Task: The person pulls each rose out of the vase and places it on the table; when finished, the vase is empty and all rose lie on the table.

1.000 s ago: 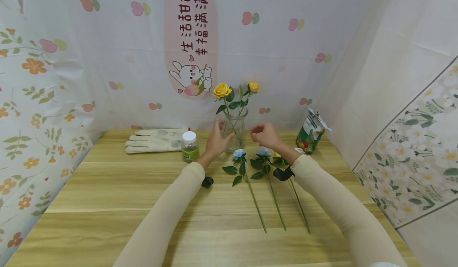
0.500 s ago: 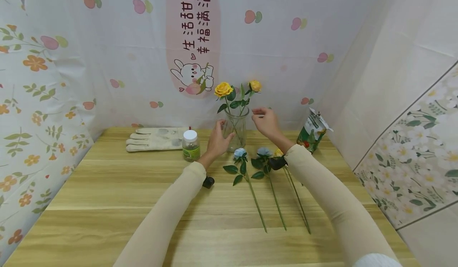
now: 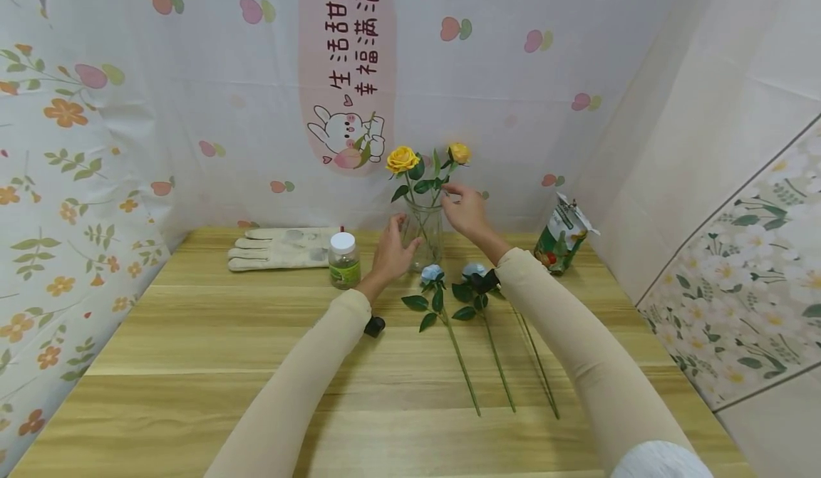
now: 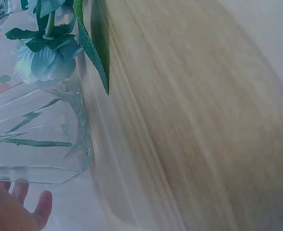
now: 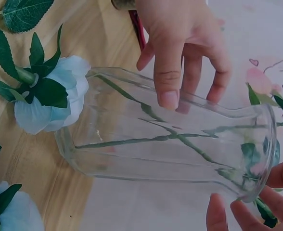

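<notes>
The glass vase (image 3: 428, 239) stands upright near the back edge of the table (image 3: 256, 364), a little right of that edge's middle, with two yellow roses (image 3: 402, 159) in it. The left hand (image 3: 393, 253) has its thumb and bent fingers round the body. The right hand (image 3: 467, 213) is at the rim (image 5: 275, 134), fingers partly bent and spread (what they have hold of, if anything, I cannot tell). Best to brace the vase with a light left grip and handle the stems (image 5: 122, 141) gently.
</notes>
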### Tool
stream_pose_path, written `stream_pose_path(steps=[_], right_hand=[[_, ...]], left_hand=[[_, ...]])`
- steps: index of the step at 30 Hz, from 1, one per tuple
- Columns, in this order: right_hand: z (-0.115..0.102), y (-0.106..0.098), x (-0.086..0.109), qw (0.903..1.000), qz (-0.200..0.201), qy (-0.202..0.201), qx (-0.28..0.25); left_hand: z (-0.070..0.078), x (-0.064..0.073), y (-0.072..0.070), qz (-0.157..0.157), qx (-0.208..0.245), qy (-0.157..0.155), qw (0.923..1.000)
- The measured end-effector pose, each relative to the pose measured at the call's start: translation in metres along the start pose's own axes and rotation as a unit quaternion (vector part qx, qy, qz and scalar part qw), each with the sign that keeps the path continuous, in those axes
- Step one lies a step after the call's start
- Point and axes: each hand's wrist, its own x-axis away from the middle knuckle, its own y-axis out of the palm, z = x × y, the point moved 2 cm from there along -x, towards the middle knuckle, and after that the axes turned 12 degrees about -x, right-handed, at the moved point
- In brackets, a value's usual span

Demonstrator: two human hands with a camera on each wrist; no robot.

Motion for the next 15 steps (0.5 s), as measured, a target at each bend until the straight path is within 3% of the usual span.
stream_pose_path(steps=[15], right_hand=[[0.0020,0.0049,-0.0045,0.9997,-0.004,-0.013,0.018]], left_hand=[[0.0012,-0.0002,-0.0013,-0.001,-0.007,-0.003,1.0000]])
